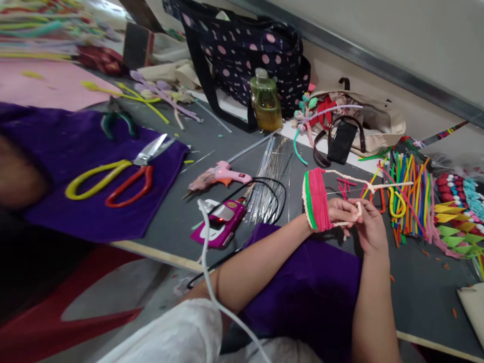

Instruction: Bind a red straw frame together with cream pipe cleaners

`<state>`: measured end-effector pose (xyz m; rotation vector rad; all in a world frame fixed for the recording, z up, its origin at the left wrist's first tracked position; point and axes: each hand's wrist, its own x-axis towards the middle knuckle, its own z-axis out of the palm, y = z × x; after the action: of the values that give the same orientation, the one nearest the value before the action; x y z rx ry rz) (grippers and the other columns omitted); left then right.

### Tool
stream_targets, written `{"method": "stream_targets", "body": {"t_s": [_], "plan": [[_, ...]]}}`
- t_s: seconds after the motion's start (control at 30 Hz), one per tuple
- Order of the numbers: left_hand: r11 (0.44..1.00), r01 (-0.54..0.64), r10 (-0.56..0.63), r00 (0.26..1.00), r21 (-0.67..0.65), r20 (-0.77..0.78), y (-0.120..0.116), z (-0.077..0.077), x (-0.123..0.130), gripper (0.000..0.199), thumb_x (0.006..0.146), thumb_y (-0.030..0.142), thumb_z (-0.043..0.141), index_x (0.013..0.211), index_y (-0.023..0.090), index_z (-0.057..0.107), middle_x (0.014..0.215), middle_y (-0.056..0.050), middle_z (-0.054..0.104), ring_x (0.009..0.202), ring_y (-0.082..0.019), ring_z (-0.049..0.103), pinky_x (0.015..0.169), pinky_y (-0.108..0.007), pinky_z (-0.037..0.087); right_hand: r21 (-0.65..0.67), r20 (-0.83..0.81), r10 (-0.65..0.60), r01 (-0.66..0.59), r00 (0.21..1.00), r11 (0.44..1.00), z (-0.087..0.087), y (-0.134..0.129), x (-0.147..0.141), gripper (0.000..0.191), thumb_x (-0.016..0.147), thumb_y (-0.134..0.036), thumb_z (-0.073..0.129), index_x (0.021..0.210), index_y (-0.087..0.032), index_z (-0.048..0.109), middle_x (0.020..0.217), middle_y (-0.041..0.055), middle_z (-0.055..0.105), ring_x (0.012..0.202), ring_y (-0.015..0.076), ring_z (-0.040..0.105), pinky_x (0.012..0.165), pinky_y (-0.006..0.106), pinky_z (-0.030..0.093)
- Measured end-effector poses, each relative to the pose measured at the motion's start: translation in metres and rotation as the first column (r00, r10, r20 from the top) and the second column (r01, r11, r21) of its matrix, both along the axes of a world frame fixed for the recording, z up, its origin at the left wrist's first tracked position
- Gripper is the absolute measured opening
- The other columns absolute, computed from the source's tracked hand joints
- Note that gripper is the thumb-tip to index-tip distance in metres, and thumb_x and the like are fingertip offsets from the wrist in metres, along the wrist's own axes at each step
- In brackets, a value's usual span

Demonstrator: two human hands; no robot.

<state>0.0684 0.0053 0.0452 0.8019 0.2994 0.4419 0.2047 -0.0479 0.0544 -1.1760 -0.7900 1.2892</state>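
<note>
My left hand (pixel 342 212) and my right hand (pixel 369 224) meet at the right of the table, fingers pinched together on a cream pipe cleaner (pixel 359 207). At my left wrist is a banded piece of pink, green and cream pipe cleaners (pixel 317 199); whether it goes all the way round the wrist I cannot tell. Cream strands run from its top and bottom edges. The upper one stretches right to a twisted joint beyond my fingers. A purple cloth (pixel 302 282) lies under my forearms.
Left of my arms are a pink glue gun (pixel 221 176), a magenta power box (pixel 219 222), cables and large scissors (pixel 128 171). Bundled coloured pipe cleaners (pixel 410 196) lie to the right. A bottle (pixel 265 101), dotted bag (pixel 242 45) and phone (pixel 342 141) sit behind. Another person's arm (pixel 18 176) shows at left.
</note>
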Motion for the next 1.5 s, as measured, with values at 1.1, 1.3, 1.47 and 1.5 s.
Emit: {"method": "stream_targets", "body": {"t_s": [1.1,1.3,1.47,1.5], "plan": [[0.903,-0.277,0.363,0.901,0.330,-0.237,0.010,-0.017,0.005,0.026,0.065,0.030,0.072,0.080,0.010,0.066,0.053,0.002,0.057,0.045,-0.007,0.051,0.044,-0.017,0.035,0.009,0.218,0.005,-0.007,0.976,1.000,0.016,-0.015,0.020,0.025,0.075,-0.033,0.068,0.094,-0.018,0.065,0.062,-0.0020,0.064,0.041,0.0070,0.052,0.036,0.016,0.033],[0.881,-0.275,0.388,0.885,0.384,-0.257,0.009,-0.019,0.005,0.025,0.069,0.032,0.069,0.081,0.010,0.067,0.050,0.003,0.055,0.042,-0.006,0.047,0.042,-0.017,0.032,0.095,0.154,-0.056,0.041,0.986,0.995,0.018,-0.014,0.012,0.024,0.076,-0.033,0.066,0.094,-0.018,0.069,0.091,0.0095,0.073,0.060,0.0142,0.065,0.039,0.020,0.039],[0.890,-0.220,0.355,0.884,0.400,-0.304,0.006,-0.010,0.004,0.019,0.069,0.028,0.068,0.077,0.010,0.068,0.046,0.004,0.052,0.039,-0.004,0.039,0.039,-0.016,0.027,0.186,0.320,-0.180,0.125,0.930,0.975,0.011,-0.012,0.013,0.015,0.074,-0.033,0.070,0.080,-0.019,0.073,0.060,-0.0005,0.065,0.043,0.0073,0.047,0.038,0.019,0.031],[0.889,-0.223,0.359,0.881,0.399,-0.308,0.007,-0.009,0.004,0.018,0.069,0.027,0.068,0.076,0.010,0.067,0.046,0.004,0.052,0.038,-0.004,0.039,0.039,-0.016,0.027,0.191,0.339,-0.186,0.127,0.922,0.973,0.010,-0.012,0.014,0.014,0.074,-0.033,0.070,0.079,-0.020,0.073,0.059,-0.0010,0.064,0.043,0.0069,0.045,0.038,0.019,0.031]]}}
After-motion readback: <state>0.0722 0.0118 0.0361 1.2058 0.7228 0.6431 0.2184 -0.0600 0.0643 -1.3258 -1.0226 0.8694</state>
